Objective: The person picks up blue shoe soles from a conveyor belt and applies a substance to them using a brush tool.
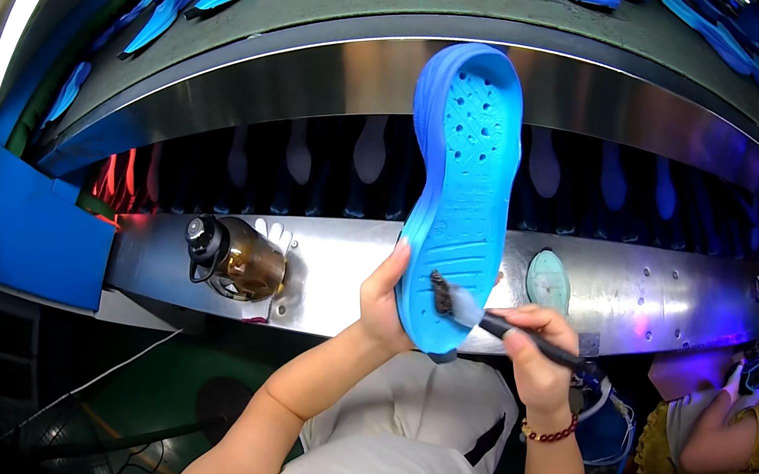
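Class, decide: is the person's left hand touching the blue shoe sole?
Touching: the head view shows the left hand gripping the blue shoe sole, thumb against its left edge.

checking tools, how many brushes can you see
1: the black-handled brush in the right hand, bristle end over the blue sole in the left hand. Others may be hidden in shadow.

We hold a blue shoe sole (pixel 467 202) in our left grip (pixel 387 291), hollow side facing us, above the desk (pixel 329 291) and past its near edge. Our right grip (pixel 538 358) holds a dark-handled brush (pixel 466 308), its bristles at the sole's lower end. A brown bottle (pixel 251 262) sits toward the desk's left end; a pale green oval piece (pixel 549 281) lies nearer its far edge.
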### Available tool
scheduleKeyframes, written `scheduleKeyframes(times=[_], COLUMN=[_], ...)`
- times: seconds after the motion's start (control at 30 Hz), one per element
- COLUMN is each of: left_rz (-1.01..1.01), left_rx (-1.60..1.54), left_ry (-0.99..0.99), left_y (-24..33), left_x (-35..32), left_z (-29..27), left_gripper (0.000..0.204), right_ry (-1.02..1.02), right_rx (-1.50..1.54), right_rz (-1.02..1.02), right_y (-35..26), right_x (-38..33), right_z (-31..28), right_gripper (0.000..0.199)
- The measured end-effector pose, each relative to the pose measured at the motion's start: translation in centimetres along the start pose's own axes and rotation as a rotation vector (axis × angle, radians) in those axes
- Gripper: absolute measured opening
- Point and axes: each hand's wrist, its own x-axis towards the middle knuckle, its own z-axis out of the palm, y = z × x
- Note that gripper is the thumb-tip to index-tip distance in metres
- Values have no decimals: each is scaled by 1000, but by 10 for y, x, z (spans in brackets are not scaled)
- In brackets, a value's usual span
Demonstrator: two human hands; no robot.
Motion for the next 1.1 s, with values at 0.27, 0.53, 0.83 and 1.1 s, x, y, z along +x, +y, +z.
scheduleKeyframes(times=[0.27, 0.53, 0.83, 1.1], left_rz=[-89, -177, -549, -899], left_rx=[-37, 10, -111, 440], left_ry=[88, 64, 16, -51], left_y=[11, 19, 36, 40], left_x=[13, 22, 30, 21], left_z=[-15, -19, -17, -1], left_gripper=[71, 66, 58, 58], right_ry=[-298, -473, -770, -897], right_rx=[-439, -605, -635, -938], right_rz=[-136, -228, -191, -59], right_y=[-20, -42, -51, -73], right_x=[4, 24, 11, 25], right_z=[13, 3, 22, 1], right_gripper=[18, 18, 16, 15])
